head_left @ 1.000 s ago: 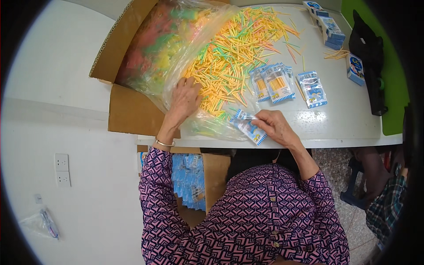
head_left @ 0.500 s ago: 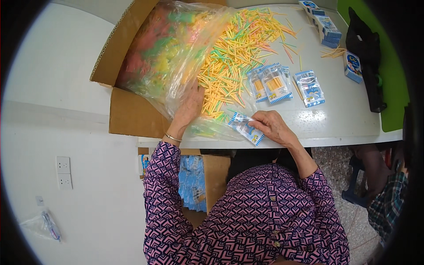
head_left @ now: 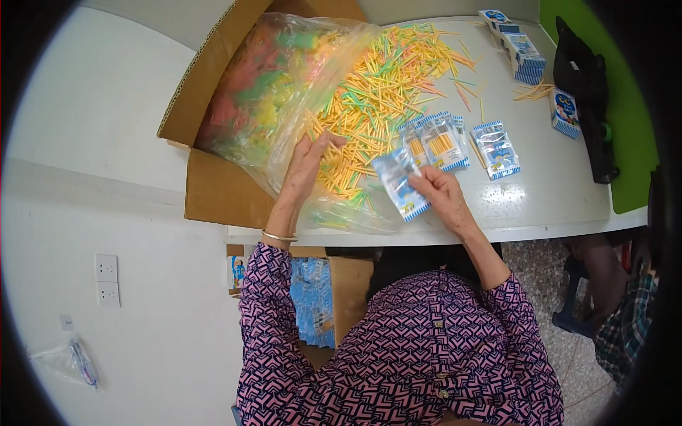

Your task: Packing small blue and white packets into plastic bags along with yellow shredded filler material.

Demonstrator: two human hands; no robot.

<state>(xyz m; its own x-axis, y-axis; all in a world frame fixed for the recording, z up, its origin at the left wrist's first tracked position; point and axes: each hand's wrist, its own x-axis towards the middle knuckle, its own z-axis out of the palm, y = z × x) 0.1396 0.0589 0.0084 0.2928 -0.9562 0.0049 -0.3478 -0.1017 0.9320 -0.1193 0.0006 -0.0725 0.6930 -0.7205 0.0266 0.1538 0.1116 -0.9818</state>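
My left hand (head_left: 305, 167), a bangle at its wrist, is closed on a few thin yellow sticks that poke up past the fingers. It is at the near left edge of a heap of yellow, green and pink sticks (head_left: 376, 99), beside a clear plastic bag (head_left: 284, 106). My right hand (head_left: 444, 199) pinches a small blue-and-white packet (head_left: 399, 183) by its right side, tilted above the table's front edge. Behind it lie several similar packets (head_left: 442, 142) with sticks showing through their windows. One more packet (head_left: 496, 150) lies flat to their right.
The bag rests in an open cardboard box (head_left: 213, 188) at the left. Small boxes (head_left: 524, 60) and a black object (head_left: 586, 99) stand along the right, by a green panel (head_left: 632, 142). Blue packets (head_left: 311, 298) fill a box below the white table (head_left: 526, 213). Another person's sleeve (head_left: 625, 334) shows at right.
My left hand has come up from the heap with sticks in it. My right hand has lifted the packet slightly and turned it more upright. The view has shifted a little.
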